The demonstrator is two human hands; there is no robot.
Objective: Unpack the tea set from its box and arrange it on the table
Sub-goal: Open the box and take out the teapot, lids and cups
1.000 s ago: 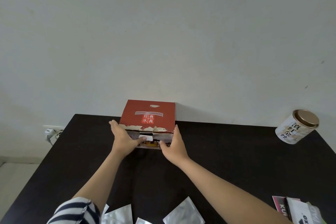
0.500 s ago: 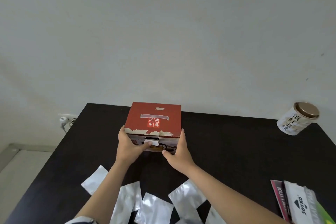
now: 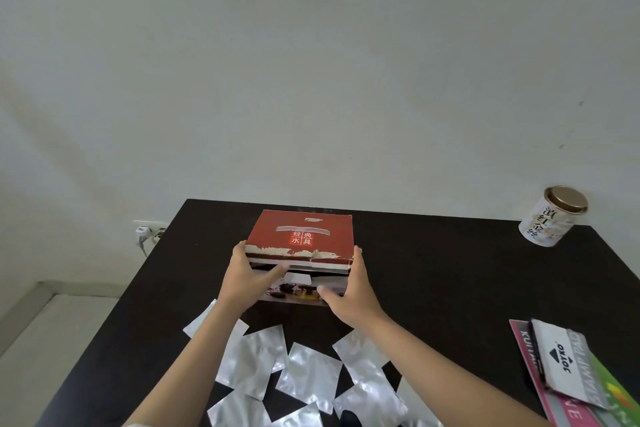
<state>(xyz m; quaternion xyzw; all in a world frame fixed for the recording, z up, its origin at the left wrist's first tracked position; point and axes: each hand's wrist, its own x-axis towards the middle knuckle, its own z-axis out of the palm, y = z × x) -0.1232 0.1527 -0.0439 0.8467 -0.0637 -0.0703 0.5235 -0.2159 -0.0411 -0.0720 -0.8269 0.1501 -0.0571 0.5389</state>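
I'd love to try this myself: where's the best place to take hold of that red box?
Probably by its two short ends, as the left hand and right hand do now. The red box is wide, flat-sided and its near flap is torn, so come from both sides.

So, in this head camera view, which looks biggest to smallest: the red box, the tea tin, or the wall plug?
1. Red box, plainly the largest, held between both hands.
2. Tea tin, clearly smaller, though it stands at the table's far edge.
3. Wall plug, smallest, but it is farther off, so unsure.
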